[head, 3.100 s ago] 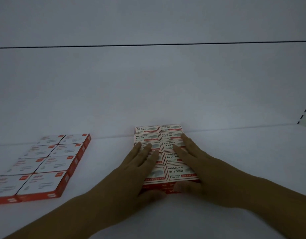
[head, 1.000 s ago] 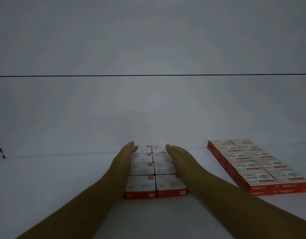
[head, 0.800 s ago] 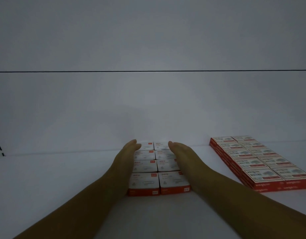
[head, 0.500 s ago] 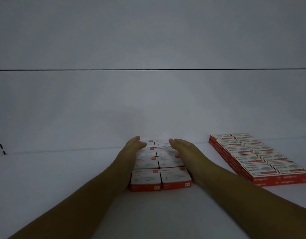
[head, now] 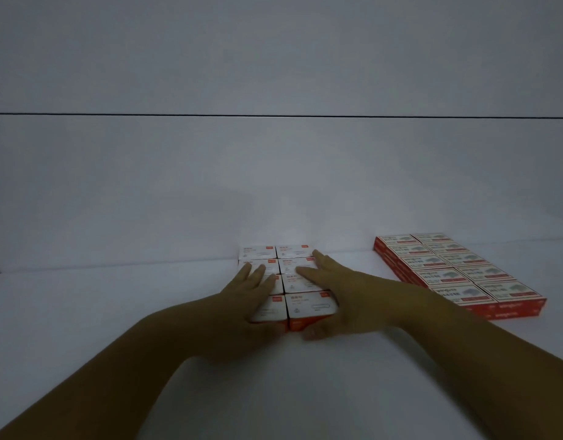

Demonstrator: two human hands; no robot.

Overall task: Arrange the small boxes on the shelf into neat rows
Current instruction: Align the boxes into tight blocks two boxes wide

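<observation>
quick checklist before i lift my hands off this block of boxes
1. Left hand flat on the middle block: ok.
2. Right hand flat on it, thumb at the front edge: ok.
3. Two columns flush, no gaps showing: ok where visible.
4. Boxes under the palms aligned: cannot tell.
5. Back row against the rear wall: cannot tell.
6. Clear gap to the right block: ok.
</observation>
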